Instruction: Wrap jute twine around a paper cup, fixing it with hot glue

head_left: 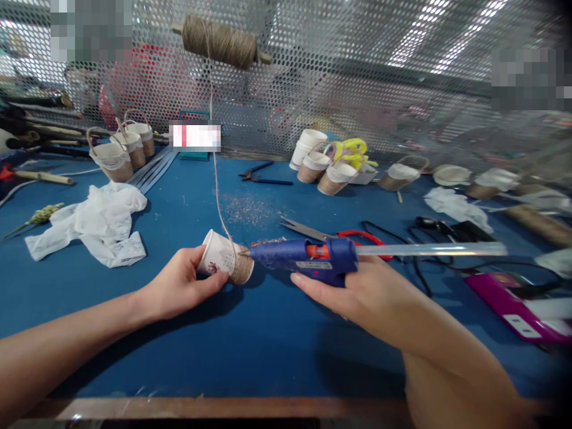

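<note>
My left hand (187,280) grips a white paper cup (218,253) lying on its side, its rim toward the hand. Jute twine (242,268) is wound round the cup's base end. From there a strand (217,185) runs up to a twine spool (218,42) on a rod at the mesh. In my right hand (357,292) is a blue hot glue gun (308,259), its nozzle at the wound twine. A long clear glue stick (433,249) sticks out of its back. The right fingers are wrapped round the handle, which is mostly hidden.
Red-handled scissors (313,229) and pliers (263,176) lie beyond the gun. Twine-wrapped cups with handles (118,161) stand at left, more (337,179) at right. White lace (102,220) lies left; a purple power strip (504,304) and black cables lie right. Perforated metal mesh (313,89) closes the back.
</note>
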Available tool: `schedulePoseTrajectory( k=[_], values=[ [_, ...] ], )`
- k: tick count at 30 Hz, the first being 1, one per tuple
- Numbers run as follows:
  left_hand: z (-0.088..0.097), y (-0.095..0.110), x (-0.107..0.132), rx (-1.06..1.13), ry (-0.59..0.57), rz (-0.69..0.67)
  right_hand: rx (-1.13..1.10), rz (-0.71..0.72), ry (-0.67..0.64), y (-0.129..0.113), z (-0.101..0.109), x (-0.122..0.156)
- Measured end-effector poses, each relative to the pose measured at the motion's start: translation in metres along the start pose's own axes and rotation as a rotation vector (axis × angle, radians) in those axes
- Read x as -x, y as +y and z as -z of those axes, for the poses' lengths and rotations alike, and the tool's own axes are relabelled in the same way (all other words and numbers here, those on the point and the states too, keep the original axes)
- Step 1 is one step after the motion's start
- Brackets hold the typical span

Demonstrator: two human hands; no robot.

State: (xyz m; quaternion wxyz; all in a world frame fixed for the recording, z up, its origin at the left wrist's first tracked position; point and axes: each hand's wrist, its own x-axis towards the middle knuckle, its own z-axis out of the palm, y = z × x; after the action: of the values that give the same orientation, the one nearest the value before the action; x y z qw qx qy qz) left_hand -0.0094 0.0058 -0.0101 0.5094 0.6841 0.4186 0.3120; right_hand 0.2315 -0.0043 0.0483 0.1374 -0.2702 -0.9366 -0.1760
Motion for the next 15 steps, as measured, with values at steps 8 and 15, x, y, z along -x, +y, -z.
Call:
schedulePoseTrajectory(
  k=[8,15],
  values=[
    [-0.001,0.000,0.000,-0.061,0.016,0.013,-0.478,-0.550,-0.187,-0.005,0.001,-0.012],
    [-0.001,0.000,0.000,-0.059,0.012,0.006,-0.586,-0.642,-0.275,-0.004,0.004,-0.011]
  ],
)
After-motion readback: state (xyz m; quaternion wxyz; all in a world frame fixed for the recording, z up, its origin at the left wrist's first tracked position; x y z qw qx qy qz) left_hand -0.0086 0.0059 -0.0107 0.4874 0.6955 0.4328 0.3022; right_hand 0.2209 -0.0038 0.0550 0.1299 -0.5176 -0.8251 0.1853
